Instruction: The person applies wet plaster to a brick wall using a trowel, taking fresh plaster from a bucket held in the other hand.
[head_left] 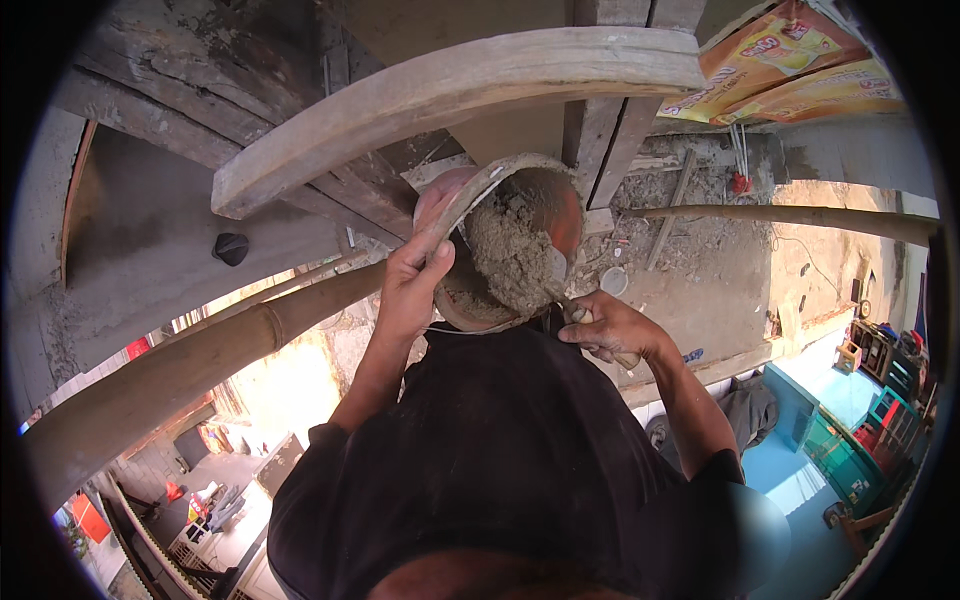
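Note:
A mortar-smeared bucket [566,222] is tilted in front of my chest, its mouth toward me. Wet grey mortar [505,235] lies heaped inside it. My left hand [410,282] is closed on the bucket's left rim, thumb on top. At the bucket's lower right, my right hand [612,328] wraps round the handle of a trowel [627,358]. The trowel's blade reaches into the mortar and is mostly covered by it.
A curved wooden beam [450,82] crosses just beyond the bucket. A thick bamboo pole [200,350] runs past my left arm, and a thinner pole [800,214] lies to the right. Far below are a rubble-strewn floor [690,290], a blue floor [800,480] and green crates [840,460].

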